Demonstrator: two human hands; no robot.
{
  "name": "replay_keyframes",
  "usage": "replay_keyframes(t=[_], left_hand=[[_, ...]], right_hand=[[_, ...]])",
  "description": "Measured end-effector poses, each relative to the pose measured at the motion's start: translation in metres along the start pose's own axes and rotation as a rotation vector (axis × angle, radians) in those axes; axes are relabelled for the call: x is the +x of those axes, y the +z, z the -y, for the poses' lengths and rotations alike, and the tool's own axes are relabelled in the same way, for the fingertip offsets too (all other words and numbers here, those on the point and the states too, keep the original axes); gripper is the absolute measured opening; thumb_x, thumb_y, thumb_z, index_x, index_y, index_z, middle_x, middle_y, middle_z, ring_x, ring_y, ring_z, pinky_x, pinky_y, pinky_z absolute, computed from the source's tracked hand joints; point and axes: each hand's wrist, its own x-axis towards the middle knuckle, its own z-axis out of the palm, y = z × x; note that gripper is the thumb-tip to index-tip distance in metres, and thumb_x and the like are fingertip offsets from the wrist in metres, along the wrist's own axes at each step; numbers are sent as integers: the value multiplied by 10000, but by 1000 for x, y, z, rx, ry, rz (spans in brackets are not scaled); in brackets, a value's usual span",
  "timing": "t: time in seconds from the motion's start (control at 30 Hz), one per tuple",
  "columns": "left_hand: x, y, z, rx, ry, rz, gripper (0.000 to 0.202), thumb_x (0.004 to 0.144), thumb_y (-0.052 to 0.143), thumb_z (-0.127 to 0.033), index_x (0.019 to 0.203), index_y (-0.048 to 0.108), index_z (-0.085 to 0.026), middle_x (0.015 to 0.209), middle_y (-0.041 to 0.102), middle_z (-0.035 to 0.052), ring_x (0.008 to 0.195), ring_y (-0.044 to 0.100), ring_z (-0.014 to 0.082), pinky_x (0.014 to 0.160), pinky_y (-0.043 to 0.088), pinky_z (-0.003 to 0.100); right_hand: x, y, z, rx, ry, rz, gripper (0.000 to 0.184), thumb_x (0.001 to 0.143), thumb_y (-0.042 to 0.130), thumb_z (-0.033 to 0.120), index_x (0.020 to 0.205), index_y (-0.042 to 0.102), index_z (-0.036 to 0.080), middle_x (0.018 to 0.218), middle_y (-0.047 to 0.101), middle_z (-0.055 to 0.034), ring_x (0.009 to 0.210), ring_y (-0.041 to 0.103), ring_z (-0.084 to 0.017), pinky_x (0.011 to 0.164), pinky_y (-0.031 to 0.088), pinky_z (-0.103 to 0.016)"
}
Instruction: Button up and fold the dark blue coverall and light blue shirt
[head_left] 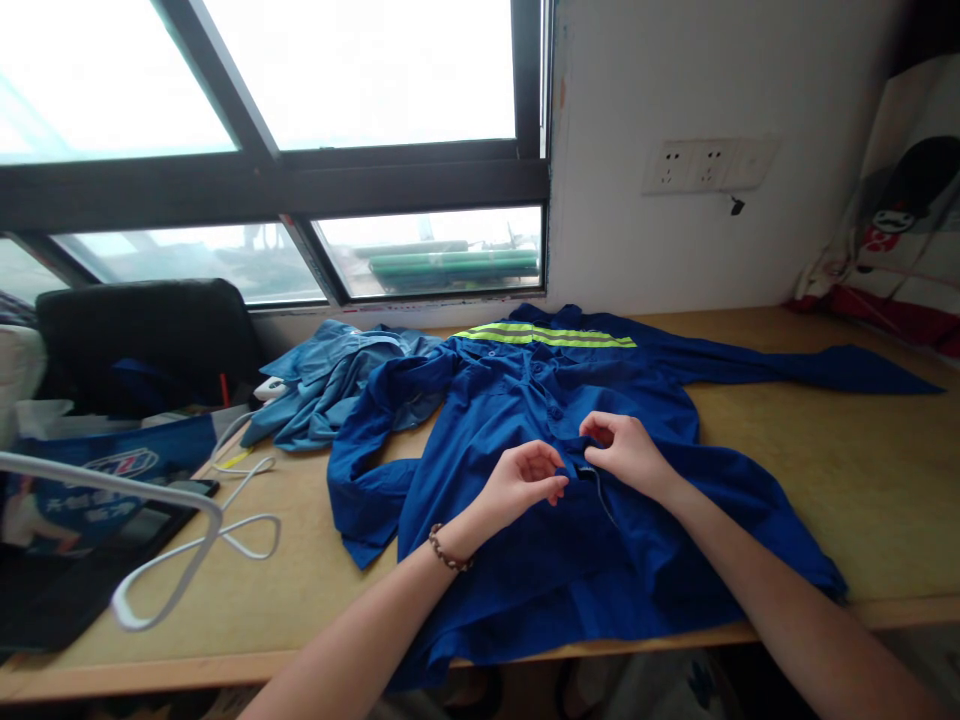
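Observation:
A bright blue work shirt [525,560] with a yellow-green reflective stripe [544,336] lies spread on the wooden table [862,470], collar toward the window. My left hand [521,482], with a bead bracelet on its wrist, pinches the shirt's front placket at mid-chest. My right hand [626,452] pinches the other edge of the placket right beside it. The fingers of both hands are curled closed on the fabric, almost touching each other. A button [555,411] sits on the placket just above my hands.
A lighter blue garment [330,380] lies crumpled to the left of the shirt. A white plastic hanger [180,540] lies at the near left, beside a blue printed bag [97,480] and a black chair back [142,340]. A printed bag [892,230] leans at the right wall.

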Motion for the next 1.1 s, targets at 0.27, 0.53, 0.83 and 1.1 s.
replay_keyframes(t=[0.27, 0.53, 0.83, 1.1], left_hand=[[2, -2, 2, 27, 31, -33, 343, 635, 665, -326, 886, 558, -118, 606, 591, 7, 508, 545, 97, 519, 441, 222], [0, 1, 0, -28, 70, -115, 297, 626, 681, -304, 808, 532, -123, 683, 622, 24, 586, 596, 132, 583, 495, 269], [-1, 0, -3, -28, 120, -176, 274, 653, 659, -323, 815, 559, -126, 778, 654, 62, 676, 631, 181, 667, 518, 332], [1, -2, 1, -25, 116, -190, 216, 661, 649, -274, 799, 581, -123, 753, 663, 63, 656, 633, 182, 666, 513, 331]], right_hand=[[-6, 6, 7, 279, 145, 205, 211, 579, 653, 228, 765, 571, 171, 716, 607, 2, 652, 566, -128, 591, 434, -231], [-3, 2, 1, 647, 368, 254, 313, 545, 727, 275, 796, 576, 166, 708, 662, -20, 664, 627, -165, 631, 471, -265], [0, 1, -3, 730, 408, 180, 327, 558, 722, 282, 846, 616, 169, 774, 671, -50, 695, 634, -190, 627, 500, -289], [-4, 5, 3, 567, 257, 164, 336, 544, 714, 275, 843, 619, 154, 787, 668, -56, 739, 626, -203, 678, 487, -309]])
